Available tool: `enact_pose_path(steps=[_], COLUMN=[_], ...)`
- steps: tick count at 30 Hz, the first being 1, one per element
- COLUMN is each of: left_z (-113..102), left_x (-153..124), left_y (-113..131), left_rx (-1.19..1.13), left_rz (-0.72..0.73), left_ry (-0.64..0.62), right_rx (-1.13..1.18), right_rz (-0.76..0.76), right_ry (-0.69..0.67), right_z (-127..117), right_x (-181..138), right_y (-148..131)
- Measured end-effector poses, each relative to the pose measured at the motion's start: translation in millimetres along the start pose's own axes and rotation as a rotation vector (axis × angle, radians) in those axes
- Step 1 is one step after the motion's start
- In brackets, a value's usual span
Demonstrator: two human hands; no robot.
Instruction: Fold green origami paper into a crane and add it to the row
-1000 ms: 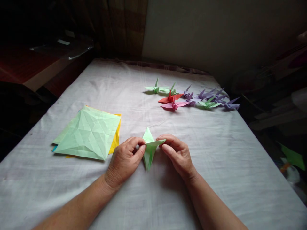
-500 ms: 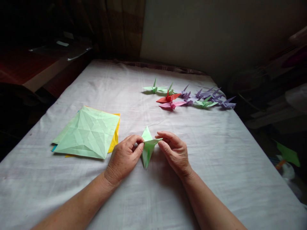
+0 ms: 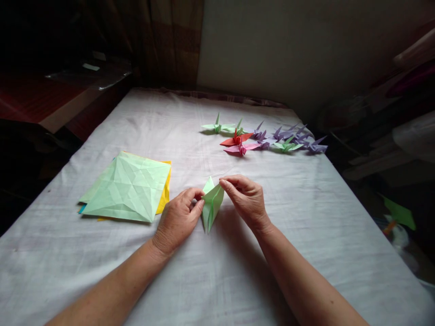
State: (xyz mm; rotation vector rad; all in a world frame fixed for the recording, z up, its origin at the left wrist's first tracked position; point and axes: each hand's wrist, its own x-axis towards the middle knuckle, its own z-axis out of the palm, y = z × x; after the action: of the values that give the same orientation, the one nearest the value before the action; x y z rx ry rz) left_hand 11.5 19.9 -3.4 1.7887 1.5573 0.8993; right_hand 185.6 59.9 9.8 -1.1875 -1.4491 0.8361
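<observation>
L hand (image 3: 178, 217): thumb + index closed in a pinch on L side of the lt-grn folded paper (image 3: 213, 203), other fingers curled in behind. R hand (image 3: 246, 203): thumb + index also pinched tight, on the paper's upper R corner, rest of fingers bent alongside. Paper is btwn the two hands, mid-table L to R, well in from the far edge; one point up/away, narrow split end twd the person, centre crease showing. Both forearms come in from the near side over the white cloth (image 3: 190, 271) covering the table. Just L of L hand, twd table's L edge: stack of creased sheets, lt-grn sheet (image 3: 131, 188) on top, yellow sheet (image 3: 165, 197) sticking out R side, bit of blue sheet (image 3: 81, 208) at near L corner. Beyond R hand, twd table's far R corner: group of folded cranes, close together – grn crane (image 3: 217, 128) at L end, red crane (image 3: 237, 139), pink crane (image 3: 242, 148) just nearer, several purple cranes (image 3: 317, 147) running to R edge, another grn one among them. Off L edge, dark reddish furniture (image 3: 41, 99) w/ clear plastic (image 3: 108, 79) on it. Past far edge: curtain (image 3: 170, 45) L, plain wall (image 3: 272, 50) R. Off R edge, lower down: grn piece (image 3: 399, 213), blurred.
</observation>
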Motion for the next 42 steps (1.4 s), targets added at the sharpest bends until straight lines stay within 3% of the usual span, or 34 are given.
enact_pose_path(steps=[5, 9, 12, 15, 19, 26, 36, 42], left_z=[-1.5, -9.7, -14.9, -16.1, -15.6, -15.1, -12.5, -14.0], left_x=[-1.9, -13.6, -27.9, -39.7, -44.5, -44.1, -48.7, -49.6], left_y=[-2.7, -2.5, -3.9, -9.3, -14.5, -13.8, -15.5, -14.6], left_rx=[0.013, 0.183, 0.366, 0.559, 0.665, 0.682, 0.709, 0.670], left_rz=[0.006, 0.228, 0.469, 0.579, 0.578, 0.574, 0.599, 0.620], left_ry=[0.037, 0.079, -0.037, -0.221, -0.376, -0.382, -0.318, -0.351], right_rx=[0.036, 0.048, 0.055, -0.010, -0.242, -0.642, -0.704, -0.734], right_rz=[0.035, 0.094, 0.108, 0.099, 0.083, -0.026, -0.100, -0.100], right_ry=[0.018, 0.021, -0.016, -0.067, -0.159, -0.261, -0.246, -0.244], right_z=[8.2, 13.4, 16.4, 19.1, 20.0, 18.0, 19.1, 20.8], right_x=[7.0, 11.7, 17.2, 23.6, 31.3, 39.0, 35.5, 33.4], right_y=[16.2, 26.4, 30.6, 34.2, 36.3, 28.0, 29.6, 28.3])
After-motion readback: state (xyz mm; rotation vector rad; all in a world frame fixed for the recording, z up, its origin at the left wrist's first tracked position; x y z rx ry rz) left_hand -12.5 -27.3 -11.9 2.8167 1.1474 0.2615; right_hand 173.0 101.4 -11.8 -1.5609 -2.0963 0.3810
